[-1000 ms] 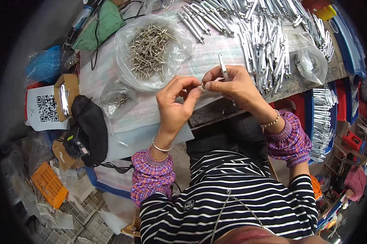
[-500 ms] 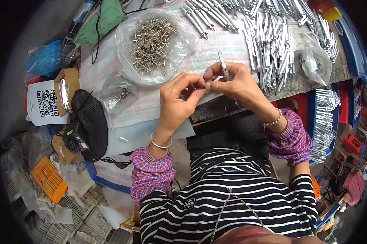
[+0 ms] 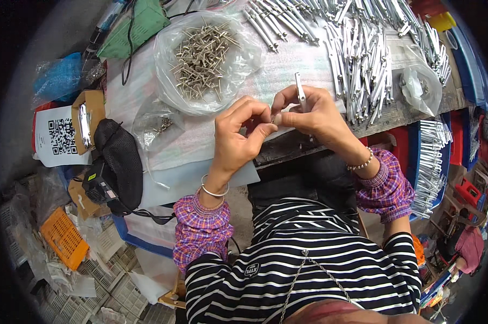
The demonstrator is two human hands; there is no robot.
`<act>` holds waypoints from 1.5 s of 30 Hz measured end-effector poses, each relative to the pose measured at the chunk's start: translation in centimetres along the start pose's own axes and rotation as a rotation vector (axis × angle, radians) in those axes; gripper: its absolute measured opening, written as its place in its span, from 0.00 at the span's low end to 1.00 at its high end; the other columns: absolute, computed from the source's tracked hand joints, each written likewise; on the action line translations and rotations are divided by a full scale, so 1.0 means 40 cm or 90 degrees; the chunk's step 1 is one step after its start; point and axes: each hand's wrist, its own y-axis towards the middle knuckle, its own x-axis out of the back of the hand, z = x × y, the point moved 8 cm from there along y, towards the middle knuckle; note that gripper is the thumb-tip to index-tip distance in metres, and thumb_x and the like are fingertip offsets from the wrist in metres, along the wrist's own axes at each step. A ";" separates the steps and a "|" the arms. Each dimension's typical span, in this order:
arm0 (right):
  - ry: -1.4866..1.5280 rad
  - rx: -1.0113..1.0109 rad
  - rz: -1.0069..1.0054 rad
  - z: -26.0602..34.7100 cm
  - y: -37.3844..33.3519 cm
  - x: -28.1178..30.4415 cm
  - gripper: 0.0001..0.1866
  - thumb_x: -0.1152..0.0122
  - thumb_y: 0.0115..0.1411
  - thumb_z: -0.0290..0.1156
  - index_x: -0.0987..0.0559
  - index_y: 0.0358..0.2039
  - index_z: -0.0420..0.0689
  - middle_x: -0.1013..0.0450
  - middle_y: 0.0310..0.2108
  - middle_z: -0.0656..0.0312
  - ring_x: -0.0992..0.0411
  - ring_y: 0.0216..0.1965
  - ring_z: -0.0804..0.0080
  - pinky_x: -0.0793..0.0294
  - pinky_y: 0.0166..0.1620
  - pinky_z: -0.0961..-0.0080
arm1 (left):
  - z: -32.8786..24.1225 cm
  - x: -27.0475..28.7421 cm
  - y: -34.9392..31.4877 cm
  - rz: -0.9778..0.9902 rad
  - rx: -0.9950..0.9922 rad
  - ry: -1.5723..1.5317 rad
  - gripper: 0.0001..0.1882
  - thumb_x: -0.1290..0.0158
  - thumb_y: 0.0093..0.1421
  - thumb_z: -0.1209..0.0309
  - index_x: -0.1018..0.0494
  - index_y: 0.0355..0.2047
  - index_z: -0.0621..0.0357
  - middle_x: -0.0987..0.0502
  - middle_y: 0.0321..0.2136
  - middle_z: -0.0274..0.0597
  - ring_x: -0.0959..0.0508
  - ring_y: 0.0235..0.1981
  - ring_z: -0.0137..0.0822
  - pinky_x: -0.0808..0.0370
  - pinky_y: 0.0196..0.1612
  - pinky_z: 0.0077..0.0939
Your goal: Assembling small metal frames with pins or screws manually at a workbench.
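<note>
Head view, looking down: a person sits at a work table covered with a pale cloth [image 3: 298, 67], both hands raised in front of the body.
Right hand: this hand [image 3: 311, 110] is closed around a slim silver metal strip [image 3: 300, 89], whose end points up and away between the fingers.
Left hand: this hand [image 3: 239, 130] is bent, thumb and forefinger close together, almost meeting the right fingertips; whether it grips anything is too small to tell.
Metal strip: in the right hand, above the table's near edge.
Bag of pins: beyond the left hand, a clear plastic bag [image 3: 165, 46] lies open, heaped with metal pins [image 3: 203, 65].
Small bag: to its near left, another clear bag [image 3: 146, 129] holds tiny metal parts [image 3: 163, 125].
Loose strips: a pile of silver strips [image 3: 363, 75] lies beyond and right of the right hand.
Far left: an open cardboard box [image 3: 97, 110] stands beside a black pouch [image 3: 119, 156].
Sleeves: purple checked covers [image 3: 203, 229] wrap both forearms.
</note>
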 end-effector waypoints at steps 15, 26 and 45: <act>0.052 -0.088 -0.004 -0.012 -0.008 -0.007 0.08 0.36 0.49 0.27 0.25 0.31 0.42 0.33 0.19 0.74 0.45 0.16 0.92 0.52 0.18 0.92 | 0.032 -0.017 -0.011 0.065 0.099 -0.189 0.06 0.45 0.48 0.84 0.32 0.24 0.64 0.33 0.24 0.30 0.35 0.23 0.17 0.38 0.25 0.10; -0.018 0.222 -0.026 0.010 -0.001 -0.002 0.06 0.41 0.48 0.16 0.29 0.26 0.38 0.27 0.27 0.60 0.32 0.26 0.83 0.33 0.27 0.86 | 0.023 -0.010 -0.011 -0.010 0.086 -0.253 0.06 0.46 0.50 0.81 0.33 0.25 0.63 0.35 0.22 0.29 0.37 0.20 0.19 0.42 0.24 0.10; -0.371 0.454 -0.066 0.139 -0.071 0.008 0.08 0.41 0.42 0.15 0.28 0.22 0.41 0.28 0.24 0.64 0.42 0.17 0.87 0.43 0.20 0.86 | 0.107 0.002 -0.036 0.004 0.323 -0.510 0.06 0.47 0.55 0.74 0.34 0.27 0.62 0.35 0.22 0.33 0.37 0.20 0.22 0.41 0.22 0.14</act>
